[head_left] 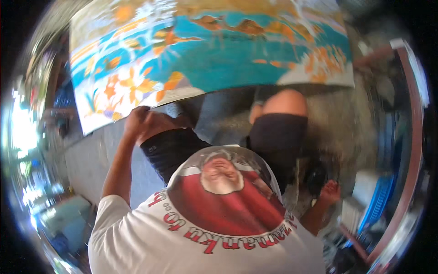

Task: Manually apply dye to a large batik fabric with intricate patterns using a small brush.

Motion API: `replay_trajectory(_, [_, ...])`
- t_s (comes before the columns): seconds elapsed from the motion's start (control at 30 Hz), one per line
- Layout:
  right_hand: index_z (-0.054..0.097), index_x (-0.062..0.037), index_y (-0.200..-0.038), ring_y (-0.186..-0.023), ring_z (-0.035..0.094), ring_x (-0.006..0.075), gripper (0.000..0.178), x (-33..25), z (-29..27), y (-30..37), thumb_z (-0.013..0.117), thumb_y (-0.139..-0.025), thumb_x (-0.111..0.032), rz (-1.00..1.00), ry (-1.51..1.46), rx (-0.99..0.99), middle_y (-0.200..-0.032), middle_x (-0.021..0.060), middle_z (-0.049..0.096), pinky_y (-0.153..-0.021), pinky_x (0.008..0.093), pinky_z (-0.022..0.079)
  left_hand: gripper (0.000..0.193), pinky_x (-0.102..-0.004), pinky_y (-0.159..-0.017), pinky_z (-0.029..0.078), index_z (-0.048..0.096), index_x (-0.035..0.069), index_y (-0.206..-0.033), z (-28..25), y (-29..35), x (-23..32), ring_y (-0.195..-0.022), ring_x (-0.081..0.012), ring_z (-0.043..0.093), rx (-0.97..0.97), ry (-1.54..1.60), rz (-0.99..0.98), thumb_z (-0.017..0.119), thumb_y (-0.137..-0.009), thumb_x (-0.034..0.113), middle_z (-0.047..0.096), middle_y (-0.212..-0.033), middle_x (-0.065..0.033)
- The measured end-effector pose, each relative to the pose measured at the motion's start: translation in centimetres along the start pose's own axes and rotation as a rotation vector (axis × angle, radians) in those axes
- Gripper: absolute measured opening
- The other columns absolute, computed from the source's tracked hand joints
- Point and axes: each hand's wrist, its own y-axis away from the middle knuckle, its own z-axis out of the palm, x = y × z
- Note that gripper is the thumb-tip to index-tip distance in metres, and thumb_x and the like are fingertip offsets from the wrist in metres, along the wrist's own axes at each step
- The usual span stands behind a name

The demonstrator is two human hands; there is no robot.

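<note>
And here the painted panel (228, 59) is spread out in front, its near edge met by the left hand (138, 121); whether that edge is gripped cannot be told. Well apart, off to the side, the right hand (330, 192) is seen slack, released, near a blue object (378, 203).

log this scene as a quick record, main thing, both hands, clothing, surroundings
main thing: painted panel, turquoise, orange and white
left hand: at the panel's lower edge, grip unclear
right hand: apart from the panel, at the person's right
clothing: white printed shirt, dark shorts
surroundings: blue item at right, blurred
</note>
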Motion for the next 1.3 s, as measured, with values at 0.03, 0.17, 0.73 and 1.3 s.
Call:
replay_trajectory(0.03, [0.064,0.0049,-0.103,-0.065,0.057,0.0249,0.028,-1.2,2.6,-1.7,0.052,-0.102,-0.020,0.099,-0.107,-0.256,-0.077,0.0102,0.061,-0.066,0.0457,0.059,0.047,-0.0466,-0.100,0.051,0.073,0.004,-0.115,0.0,0.9,0.4,-0.113,-0.0374,0.066,0.028,-0.049,0.063,0.069,-0.088,0.042,0.072,-0.117,-0.0187])
replay_trajectory(0.17, [0.063,0.0047,-0.114,-0.079,0.055,0.0219,0.030,7.5,23.1,-6.2,0.054,-0.102,-0.021,-0.077,0.101,-0.375,-0.087,0.0089,0.059,-0.079,0.0406,0.051,0.049,-0.0467,-0.102,0.050,0.073,0.006,-0.118,-2.0,4.1,0.9,-0.115,-0.0353,0.065,0.180,-0.150,0.091,0.070,-0.085,0.043,0.071,-0.119,-0.0164])
replay_trajectory(0.73, [0.068,-0.0013,-0.123,-0.073,0.068,0.0161,0.025,66.1,60.0,-4.9,0.062,-0.102,-0.015,0.291,0.988,-1.100,-0.098,0.0110,0.072,-0.066,0.0346,0.063,0.034,-0.0460,-0.089,0.054,0.073,0.001,-0.095,-2.4,2.9,-2.0,-0.097,-0.0370,0.068,0.231,0.207,0.026,0.070,-0.079,0.031,0.073,-0.100,-0.0161])
replay_trajectory(1.3, [0.071,-0.0018,-0.117,-0.066,0.066,0.0124,0.022,75.3,58.5,-6.3,0.062,-0.100,-0.012,0.168,1.109,-1.111,-0.095,0.0118,0.074,-0.056,0.0290,0.060,0.037,-0.0458,-0.087,0.054,0.071,0.001,-0.093,-2.7,2.1,-4.1,-0.095,-0.0393,0.068,0.187,0.267,0.047,0.067,-0.073,0.031,0.073,-0.099,-0.0183])
